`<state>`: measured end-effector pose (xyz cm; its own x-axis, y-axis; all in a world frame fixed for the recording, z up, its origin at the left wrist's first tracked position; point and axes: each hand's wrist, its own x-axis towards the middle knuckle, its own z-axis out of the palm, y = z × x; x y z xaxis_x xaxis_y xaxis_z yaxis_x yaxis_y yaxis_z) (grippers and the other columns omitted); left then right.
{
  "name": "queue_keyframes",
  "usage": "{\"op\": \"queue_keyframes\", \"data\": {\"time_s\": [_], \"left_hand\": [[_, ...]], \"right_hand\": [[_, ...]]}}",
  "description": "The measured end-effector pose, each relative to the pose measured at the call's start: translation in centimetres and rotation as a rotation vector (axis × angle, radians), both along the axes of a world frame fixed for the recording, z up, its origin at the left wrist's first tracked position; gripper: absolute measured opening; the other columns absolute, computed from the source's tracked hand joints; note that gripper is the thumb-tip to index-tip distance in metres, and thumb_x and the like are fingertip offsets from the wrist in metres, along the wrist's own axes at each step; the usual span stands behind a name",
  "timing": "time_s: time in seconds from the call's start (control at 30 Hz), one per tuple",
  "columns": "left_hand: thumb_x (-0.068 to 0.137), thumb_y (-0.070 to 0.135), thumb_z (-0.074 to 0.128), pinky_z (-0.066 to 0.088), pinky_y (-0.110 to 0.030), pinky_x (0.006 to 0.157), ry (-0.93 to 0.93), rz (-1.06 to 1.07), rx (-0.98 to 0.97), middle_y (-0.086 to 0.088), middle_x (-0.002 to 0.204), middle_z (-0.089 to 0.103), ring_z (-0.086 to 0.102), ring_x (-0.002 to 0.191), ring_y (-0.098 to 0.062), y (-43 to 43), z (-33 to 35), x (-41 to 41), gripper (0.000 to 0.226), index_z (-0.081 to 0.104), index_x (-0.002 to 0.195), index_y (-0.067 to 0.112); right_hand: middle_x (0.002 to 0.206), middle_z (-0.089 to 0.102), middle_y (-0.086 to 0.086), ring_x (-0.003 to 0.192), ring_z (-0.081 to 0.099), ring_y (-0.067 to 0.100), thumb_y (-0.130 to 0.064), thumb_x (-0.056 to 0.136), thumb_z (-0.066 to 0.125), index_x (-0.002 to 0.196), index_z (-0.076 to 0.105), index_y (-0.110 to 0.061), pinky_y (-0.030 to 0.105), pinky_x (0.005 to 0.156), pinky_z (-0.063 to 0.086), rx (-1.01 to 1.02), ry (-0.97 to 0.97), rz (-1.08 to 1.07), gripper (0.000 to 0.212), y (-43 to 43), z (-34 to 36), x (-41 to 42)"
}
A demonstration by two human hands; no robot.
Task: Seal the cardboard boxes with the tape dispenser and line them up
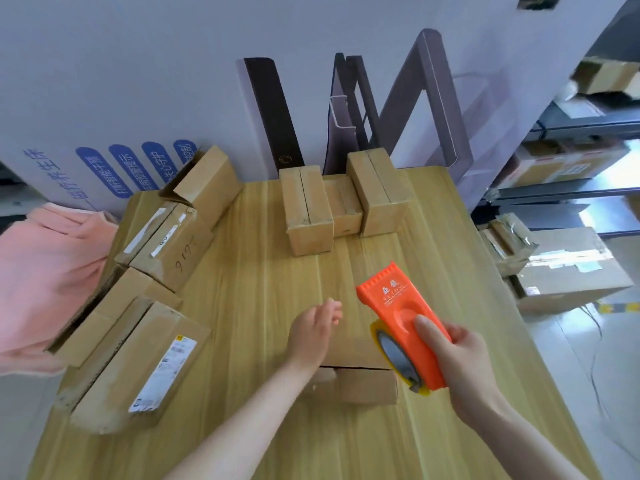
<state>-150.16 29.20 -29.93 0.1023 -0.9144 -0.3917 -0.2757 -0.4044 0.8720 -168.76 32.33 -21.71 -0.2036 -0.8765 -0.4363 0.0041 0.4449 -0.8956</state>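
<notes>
The orange tape dispenser (403, 327) is gripped by the right hand (464, 362) at about 4 o'clock on the wooden surface (263, 271). The thumb is laid along its flat face and the toothed end is turned toward 12 o'clock. It is judged to be held raised and ready, so that tape can be drawn over the small cardboard box (360, 382) lying just beneath it at 6 o'clock. The left hand (311, 336) holds nothing, its fingers loose, above the far-left part of that box, probably to steady it. The two hands are apart, with the box below and between them.

Three closed boxes (308, 209) are ranged side by side at 12 o'clock, which reads as the line being formed. A loose heap of further boxes (166, 247) lies at 9 o'clock, presumably stock awaiting tape, with a pink cloth (45, 271) beyond it.

Much of the near box's top is covered by the left forearm and the dispenser, and its seam is seen only as a dark slit. Contact between the left hand and the cardboard cannot be made out. The tape's loose end and the right fingers behind the dispenser are hidden. Whether the far boxes carry tape cannot be told, and the middle one is partly masked by its neighbours.
</notes>
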Motion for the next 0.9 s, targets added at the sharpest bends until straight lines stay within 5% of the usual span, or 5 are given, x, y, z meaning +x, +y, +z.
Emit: {"op": "queue_keyframes", "data": {"time_s": [0.13,0.33,0.63,0.77,0.9], "left_hand": [[0.1,0.047,0.035,0.052,-0.028,0.071,0.29,0.018,0.216,-0.006,0.088,0.073,0.068,0.079,-0.016,-2.6,6.5,1.1,0.053,0.069,0.104,0.007],[0.095,0.033,0.055,0.051,-0.023,0.069,0.393,-0.062,0.122,-0.003,0.085,0.072,0.065,0.073,-0.011,-2.1,11.3,1.1,0.029,0.071,0.099,0.009],[0.072,0.029,0.073,0.048,-0.016,0.056,0.332,-0.038,0.147,0.004,0.069,0.068,0.059,0.06,-0.004,-1.6,12.5,1.7,0.025,0.069,0.089,0.012],[0.079,0.011,0.074,0.047,-0.021,0.062,0.248,0.046,0.126,0.004,0.064,0.068,0.06,0.06,-0.007,-1.9,12.0,2.2,0.007,0.067,0.081,0.01],[0.088,-0.001,0.064,0.044,-0.019,0.052,0.126,0.159,0.1,-0.003,0.065,0.063,0.055,0.057,-0.011,-2.2,11.2,2.4,0.017,0.063,0.073,0.008]], "right_hand": [[0.054,0.065,0.019,0.041,0.06,0.027,-0.017,0.088,0.068,0.078,0.069,-0.004,0.04,0.038,0.053,-0.051,0.064,0.122,0.016,0.3,1.1,-1.4],[0.06,0.065,0.023,0.045,0.061,0.031,-0.029,0.074,0.078,0.071,0.071,-0.01,0.045,0.039,0.053,-0.098,0.157,0.23,0.02,0.3,2.6,-2.2],[0.058,0.065,0.017,0.039,0.057,0.021,-0.018,0.083,0.073,0.078,0.073,-0.014,0.05,0.041,0.05,-0.179,0.222,0.349,0.007,-0.1,4.2,-1.7],[0.059,0.066,0.012,0.043,0.058,0.018,-0.035,0.076,0.077,0.076,0.074,-0.015,0.045,0.045,0.051,-0.225,0.292,0.398,0.02,-0.2,4.4,-0.9],[0.057,0.066,0.006,0.048,0.063,0.023,-0.046,0.073,0.073,0.072,0.072,-0.014,0.044,0.045,0.052,-0.235,0.435,0.46,0.032,-0.2,4.2,0.2]]}}
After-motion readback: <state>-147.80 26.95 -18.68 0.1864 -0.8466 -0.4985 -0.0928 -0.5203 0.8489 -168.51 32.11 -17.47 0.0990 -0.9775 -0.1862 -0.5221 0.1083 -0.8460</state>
